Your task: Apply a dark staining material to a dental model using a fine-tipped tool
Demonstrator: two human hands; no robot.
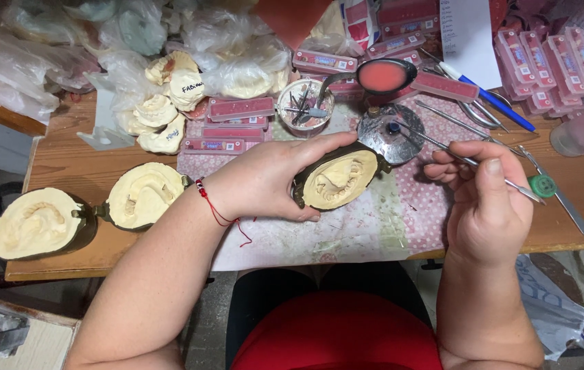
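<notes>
Plaster-filled flask half — tilted, metal pick — slanted

The light is soft and even, bright enough to see everything well. Shadows under the hands are faint. The round metal lid shines with a little glare. The picture is sharp in the middle and bends slightly near the edges.

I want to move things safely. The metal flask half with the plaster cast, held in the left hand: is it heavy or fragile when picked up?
The flask half probably feels heavy for its size: a thick dark metal shell packed with plaster. It looks stiff; the left hand wraps it firmly. The moulded plaster ridges could chip if knocked.
</notes>
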